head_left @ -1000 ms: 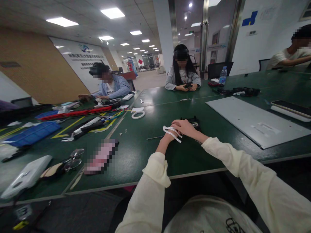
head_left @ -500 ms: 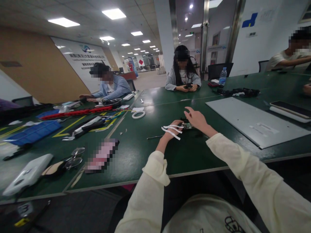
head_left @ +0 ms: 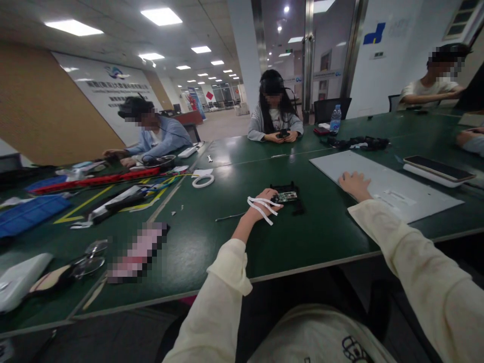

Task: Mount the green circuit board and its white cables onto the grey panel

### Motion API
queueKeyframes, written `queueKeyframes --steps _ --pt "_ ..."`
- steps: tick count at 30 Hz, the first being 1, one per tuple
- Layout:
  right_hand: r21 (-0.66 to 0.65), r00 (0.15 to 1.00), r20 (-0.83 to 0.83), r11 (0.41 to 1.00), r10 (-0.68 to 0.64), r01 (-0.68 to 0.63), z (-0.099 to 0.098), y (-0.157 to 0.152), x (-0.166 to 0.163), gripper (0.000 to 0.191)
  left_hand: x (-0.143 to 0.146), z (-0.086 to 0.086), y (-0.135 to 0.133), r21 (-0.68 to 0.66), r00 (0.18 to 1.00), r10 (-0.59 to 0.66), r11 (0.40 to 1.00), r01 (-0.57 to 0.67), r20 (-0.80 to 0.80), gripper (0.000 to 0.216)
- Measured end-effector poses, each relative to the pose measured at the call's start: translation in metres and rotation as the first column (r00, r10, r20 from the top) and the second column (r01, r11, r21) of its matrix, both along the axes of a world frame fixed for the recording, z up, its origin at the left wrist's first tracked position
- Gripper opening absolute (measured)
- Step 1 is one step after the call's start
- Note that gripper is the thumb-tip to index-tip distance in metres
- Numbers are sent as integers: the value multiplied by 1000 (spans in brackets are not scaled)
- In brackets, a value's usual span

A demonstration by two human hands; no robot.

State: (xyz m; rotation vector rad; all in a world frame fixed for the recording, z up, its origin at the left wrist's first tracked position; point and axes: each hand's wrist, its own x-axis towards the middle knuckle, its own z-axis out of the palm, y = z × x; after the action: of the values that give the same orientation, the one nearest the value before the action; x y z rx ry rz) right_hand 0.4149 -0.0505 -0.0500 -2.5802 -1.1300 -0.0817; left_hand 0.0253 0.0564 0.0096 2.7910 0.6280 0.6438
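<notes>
The left hand (head_left: 260, 205) is touching the left end of a small circuit board (head_left: 286, 197); I cannot tell if its fingers are grasping or only resting. White strips (head_left: 265, 201) are lying across its back. The board is sitting with a black frame (head_left: 298, 207) on the bench (head_left: 212, 247), inward from the near edge. The right hand (head_left: 354, 184), fingers spread and holding nothing visible, is resting on or hovering over the far-left part of a grey panel (head_left: 410, 195). In my judgement, the present step is steadying the board one-handed. Further two-handed work there would be calling for the right hand beside it, light left pressure, and the strip ends away from the parts.
</notes>
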Motion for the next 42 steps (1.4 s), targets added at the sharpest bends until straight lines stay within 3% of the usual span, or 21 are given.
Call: queueKeyframes --steps 11,21,26,31,35,42 --pt "-49 999 26 998 46 -44 8 5 -29 55 7 4 -4 57 988 123 991 -118 -91 64" --pt "-73 983 81 985 162 -156 15 6 -68 53 16 16 -12 167 926 298 950 -264 -231 60" --pt "-80 973 109 977 203 -195 19 15 -89 52 11 20 -13 224 914 319 938 -266 -250 60" --pt "-85 955 104 959 278 -270 21 19 -107 51 -9 34 -5 222 933 354 916 -333 -61 49" --pt "-90 926 114 932 360 -351 23 21 -124 52 -24 44 9 204 893 434 869 -451 124 47" --pt "-91 836 52 836 547 -541 33 17 -168 59 -35 52 21 162 856 475 846 -509 206 47"
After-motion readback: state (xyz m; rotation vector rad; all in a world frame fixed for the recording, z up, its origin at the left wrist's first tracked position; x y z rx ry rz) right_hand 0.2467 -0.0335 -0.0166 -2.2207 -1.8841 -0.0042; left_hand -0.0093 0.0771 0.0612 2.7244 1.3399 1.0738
